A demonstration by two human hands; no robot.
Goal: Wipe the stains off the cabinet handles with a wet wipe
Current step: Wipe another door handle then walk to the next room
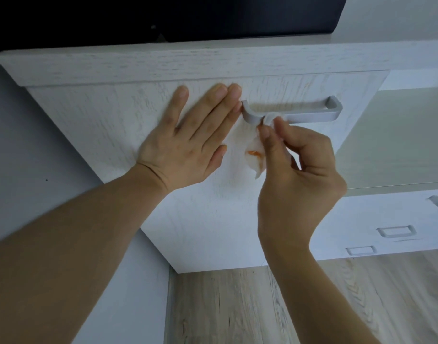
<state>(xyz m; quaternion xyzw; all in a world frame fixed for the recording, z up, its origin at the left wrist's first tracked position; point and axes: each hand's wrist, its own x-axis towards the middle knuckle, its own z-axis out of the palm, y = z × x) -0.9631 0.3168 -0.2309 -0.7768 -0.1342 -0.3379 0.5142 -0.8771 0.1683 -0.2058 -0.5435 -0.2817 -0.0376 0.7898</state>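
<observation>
Right hand (pixel 299 170) pinching wet wipe (pixel 256 155) on handle (pixel 312 115); left hand (pixel 188 140) flat beside

No text, label, brand, number or sign is showing anywhere that can be read.
</observation>
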